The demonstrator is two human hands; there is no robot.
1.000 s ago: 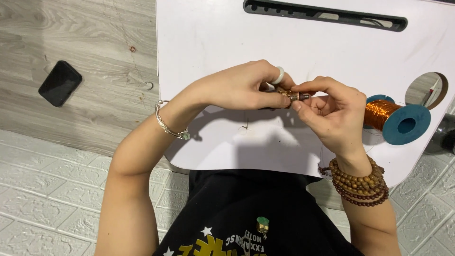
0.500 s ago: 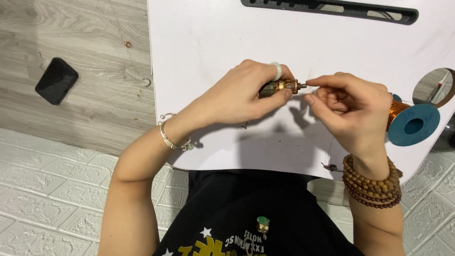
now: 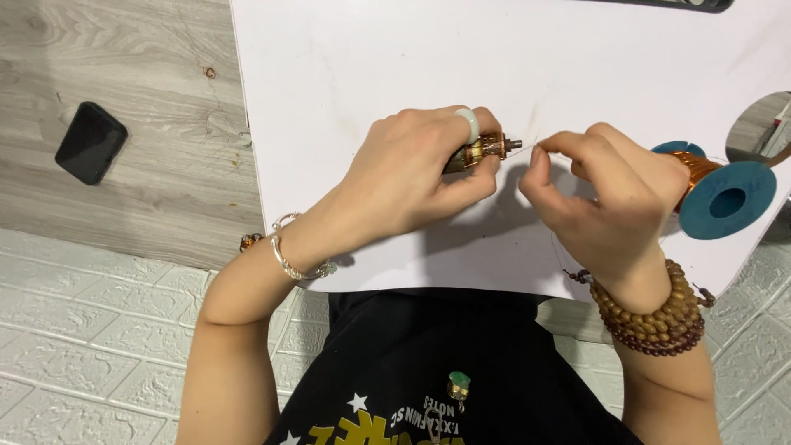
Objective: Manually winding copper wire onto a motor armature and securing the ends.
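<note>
My left hand (image 3: 420,177) is closed around a small motor armature (image 3: 482,152) with copper windings and a metal shaft pointing right. My right hand (image 3: 601,198) sits just right of the shaft, thumb and forefinger pinched on a thin copper wire (image 3: 534,145) that runs to the armature. Behind my right hand lies a spool of copper wire (image 3: 717,194) with blue-green flanges. Both hands hover over a white table (image 3: 371,74).
A black phone (image 3: 91,142) lies on the grey wooden floor at the left. A round mirror-like object (image 3: 762,124) sits at the table's right edge. White brick-pattern flooring lies below the table. A dark bar (image 3: 684,4) lies at the table's far edge.
The hands have drawn slightly apart, so the shaft and a short stretch of wire now show between them. The view has shifted a little, with the hands lower on the table.
</note>
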